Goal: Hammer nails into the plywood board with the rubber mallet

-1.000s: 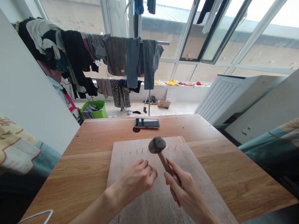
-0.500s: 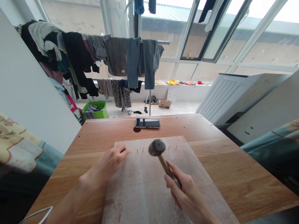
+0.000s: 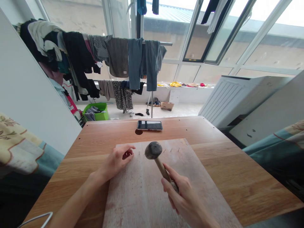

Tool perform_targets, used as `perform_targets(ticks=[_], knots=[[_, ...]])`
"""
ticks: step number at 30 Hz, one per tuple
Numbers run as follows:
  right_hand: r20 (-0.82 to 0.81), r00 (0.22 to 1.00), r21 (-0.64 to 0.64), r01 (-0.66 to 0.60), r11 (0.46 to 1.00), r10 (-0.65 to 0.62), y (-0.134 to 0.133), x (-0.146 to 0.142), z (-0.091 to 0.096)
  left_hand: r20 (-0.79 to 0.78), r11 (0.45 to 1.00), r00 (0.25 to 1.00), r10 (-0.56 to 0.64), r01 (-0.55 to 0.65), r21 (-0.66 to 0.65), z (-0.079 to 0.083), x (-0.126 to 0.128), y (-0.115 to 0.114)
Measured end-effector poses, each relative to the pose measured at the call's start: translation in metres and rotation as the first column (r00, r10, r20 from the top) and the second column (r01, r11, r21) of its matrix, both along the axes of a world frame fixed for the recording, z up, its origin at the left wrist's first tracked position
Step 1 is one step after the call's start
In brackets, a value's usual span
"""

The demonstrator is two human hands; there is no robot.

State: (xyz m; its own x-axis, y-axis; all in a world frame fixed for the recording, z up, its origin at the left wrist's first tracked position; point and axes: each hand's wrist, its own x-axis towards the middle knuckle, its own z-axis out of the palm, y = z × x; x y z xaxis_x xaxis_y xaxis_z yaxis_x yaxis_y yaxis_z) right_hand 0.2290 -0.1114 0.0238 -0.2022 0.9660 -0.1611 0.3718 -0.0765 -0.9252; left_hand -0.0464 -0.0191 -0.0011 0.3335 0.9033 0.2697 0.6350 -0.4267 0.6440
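Observation:
My right hand [image 3: 181, 190] is wrapped round the wooden handle of a mallet [image 3: 153, 150] with a dark, rounded head. That head is raised over the far part of a worn, whitish wooden board [image 3: 152, 202] and hides part of it. A row of thin nails stands up along the board's far side, among them one nail [image 3: 139, 153] left of the mallet head and another nail [image 3: 179, 149] to its right. At the board's left edge, my left hand [image 3: 120, 158] has its thumb and forefinger apart, with nothing visible between them. Small dark holes dot the board's middle.
The board lies on a wood-grain table [image 3: 237, 171]. A phone [image 3: 149, 125] rests near the far edge beside a round hole [image 3: 139, 132]. A white cable [image 3: 45, 215] crosses the near left corner. Beyond stand a laundry rack [image 3: 161, 43] with clothes and a green basket [image 3: 104, 112].
My left thumb and forefinger have parted, and that hand has shifted slightly right. My right hand has carried the mallet a little to the left.

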Motion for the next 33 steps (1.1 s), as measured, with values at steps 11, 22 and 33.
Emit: perform_targets(ticks=[11, 22, 33], knots=[[0.018, 0.985, 0.069, -0.171, 0.983, 0.170, 0.022, -0.035, 0.013, 0.141, 0.996, 0.988, 0.056, -0.064, 0.055, -0.013, 0.000, 0.001], [-0.088, 0.982, -0.020, -0.171, 0.985, 0.169, 0.019, -0.035, 0.012, 0.111, 0.995, 0.992, 0.053, -0.062, 0.079, -0.013, -0.001, 0.001], [-0.338, 0.822, -0.356, 0.340, 0.870, -0.459, -0.050, 0.012, -0.032, 0.088, 0.992, 0.995, 0.047, -0.057, 0.117, -0.014, 0.001, 0.002]])
